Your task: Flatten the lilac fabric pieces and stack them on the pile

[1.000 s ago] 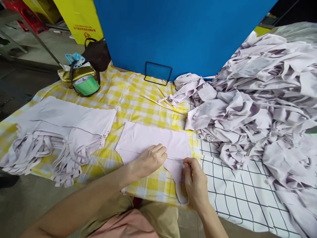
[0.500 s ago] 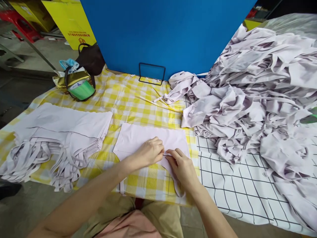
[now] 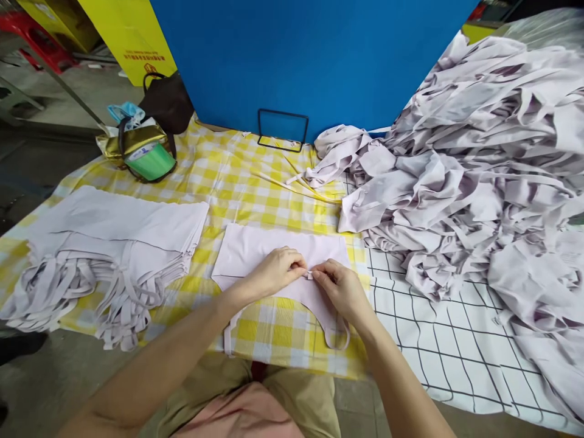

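Right hand [image 3: 344, 290] has moved beside left hand [image 3: 277, 271], both pinching a partly hidden bit of pale garment [image 3: 303, 289].

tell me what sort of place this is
Probably a garment workshop: a loose heap of pale garments lies on the right, a neat stack of similar ones on the left, and a single garment is spread flat between them.

the bare right hand [image 3: 340, 289] has moved from the right side of the pale lilac fabric garment [image 3: 255, 246] to its middle, now pinching a small whitish strip [image 3: 309, 275] with the bare left hand [image 3: 278, 271].
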Demonstrator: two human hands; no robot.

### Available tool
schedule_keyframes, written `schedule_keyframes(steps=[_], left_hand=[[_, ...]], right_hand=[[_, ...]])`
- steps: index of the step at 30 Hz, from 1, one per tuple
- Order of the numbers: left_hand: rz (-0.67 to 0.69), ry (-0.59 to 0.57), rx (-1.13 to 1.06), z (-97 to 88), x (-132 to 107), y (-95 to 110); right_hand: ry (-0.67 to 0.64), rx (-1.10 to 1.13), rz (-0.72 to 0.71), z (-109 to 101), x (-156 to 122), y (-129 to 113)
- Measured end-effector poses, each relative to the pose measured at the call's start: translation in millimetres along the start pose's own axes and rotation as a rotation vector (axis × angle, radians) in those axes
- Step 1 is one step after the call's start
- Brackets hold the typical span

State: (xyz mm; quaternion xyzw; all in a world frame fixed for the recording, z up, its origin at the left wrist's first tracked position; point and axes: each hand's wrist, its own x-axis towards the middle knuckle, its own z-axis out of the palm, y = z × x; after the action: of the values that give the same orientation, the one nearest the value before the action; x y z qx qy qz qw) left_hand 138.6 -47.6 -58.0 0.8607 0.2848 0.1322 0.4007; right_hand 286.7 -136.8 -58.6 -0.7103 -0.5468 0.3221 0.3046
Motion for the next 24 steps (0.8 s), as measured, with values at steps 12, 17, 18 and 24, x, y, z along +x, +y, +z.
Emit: schedule_keyframes(steps=[12, 17, 18, 24], left_hand=[[-0.032, 0.028, 0.029, 1.3, 3.8, 2.4], [-0.028, 0.032, 0.033, 1.5, 3.0, 2.8], [-0.021, 0.034, 0.036, 1.9, 2.5, 2.5], [0.064, 0.034, 0.04, 5.0, -6.8, -2.5]], right_hand=[[-0.036, 0.132, 0.079, -5.3, 1.6, -2.1], [-0.03, 0.145, 0.104, -4.6, 0.4, -1.4], [-0.029, 0.148, 0.105, -4.2, 0.0, -1.3], [-0.005, 0.094, 0.05, -1.8, -5.3, -0.9]])
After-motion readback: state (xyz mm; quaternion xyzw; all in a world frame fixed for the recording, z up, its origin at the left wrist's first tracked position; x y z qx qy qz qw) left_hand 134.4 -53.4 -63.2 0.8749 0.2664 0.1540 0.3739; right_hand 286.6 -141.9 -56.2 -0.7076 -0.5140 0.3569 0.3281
